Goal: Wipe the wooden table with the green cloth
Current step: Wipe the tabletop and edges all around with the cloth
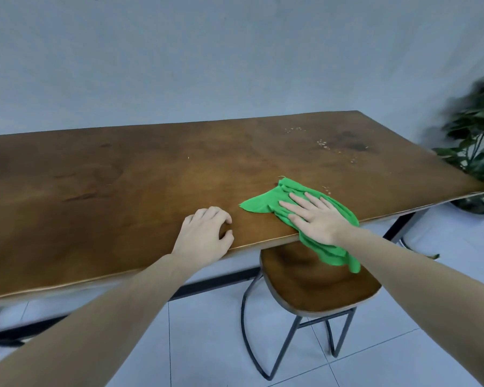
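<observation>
Green cloth (266,202) soft, limp, part drooping off wooden table (123,174) edge. My right hand (316,219) flat atop, pressing, not clenched. Left hand (204,233) at 9 o'clock, curled, empty.

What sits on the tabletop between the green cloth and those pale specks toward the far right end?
Nothing visible does. The right hand presses flat on the green cloth at the near edge of the wooden table, and only bare wood lies between it and the pale specks. The left hand rests off to the other side.
</observation>
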{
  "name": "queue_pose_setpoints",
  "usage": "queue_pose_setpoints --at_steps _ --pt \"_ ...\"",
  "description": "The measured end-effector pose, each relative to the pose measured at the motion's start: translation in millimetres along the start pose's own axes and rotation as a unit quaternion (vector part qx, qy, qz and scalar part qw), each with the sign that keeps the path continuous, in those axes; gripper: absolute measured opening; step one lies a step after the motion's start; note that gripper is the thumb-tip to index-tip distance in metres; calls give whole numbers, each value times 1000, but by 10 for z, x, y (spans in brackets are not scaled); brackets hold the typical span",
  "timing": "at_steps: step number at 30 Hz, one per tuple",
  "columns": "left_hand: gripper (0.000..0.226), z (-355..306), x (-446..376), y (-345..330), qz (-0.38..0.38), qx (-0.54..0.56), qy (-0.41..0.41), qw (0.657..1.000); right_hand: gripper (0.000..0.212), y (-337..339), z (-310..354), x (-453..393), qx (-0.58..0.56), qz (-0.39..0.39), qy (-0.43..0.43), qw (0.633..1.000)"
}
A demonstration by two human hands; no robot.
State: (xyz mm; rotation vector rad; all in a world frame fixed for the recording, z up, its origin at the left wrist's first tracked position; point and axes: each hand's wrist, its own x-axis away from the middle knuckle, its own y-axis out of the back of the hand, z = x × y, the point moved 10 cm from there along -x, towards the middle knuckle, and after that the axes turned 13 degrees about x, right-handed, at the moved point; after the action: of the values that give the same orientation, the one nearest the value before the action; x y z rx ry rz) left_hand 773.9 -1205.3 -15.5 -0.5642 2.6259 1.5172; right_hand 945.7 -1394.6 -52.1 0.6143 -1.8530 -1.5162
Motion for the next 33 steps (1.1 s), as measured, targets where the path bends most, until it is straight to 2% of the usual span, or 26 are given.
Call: queue_pose_setpoints --at_steps 4,10,22,28,33 --pt "26 -47 -114 -55 -4 0 -2 1000 48 12 64 -122 10 14 28 999" --pt "34 -154 -582 -267 14 -16 4 1000 51 116 67 -484 29 -5 84 996" --pt "38 112 -2146 -597 -26 -36 146 988 51 401 -568 -2193 25 -29 162 986" --pt "36 392 -2667 -535 -58 -49 215 974 52 545 -840 -3135 16 -29 157 987" --pt "28 452 -2703 -536 -82 -54 220 970 54 677 -667 -3642 9 -24 143 989"
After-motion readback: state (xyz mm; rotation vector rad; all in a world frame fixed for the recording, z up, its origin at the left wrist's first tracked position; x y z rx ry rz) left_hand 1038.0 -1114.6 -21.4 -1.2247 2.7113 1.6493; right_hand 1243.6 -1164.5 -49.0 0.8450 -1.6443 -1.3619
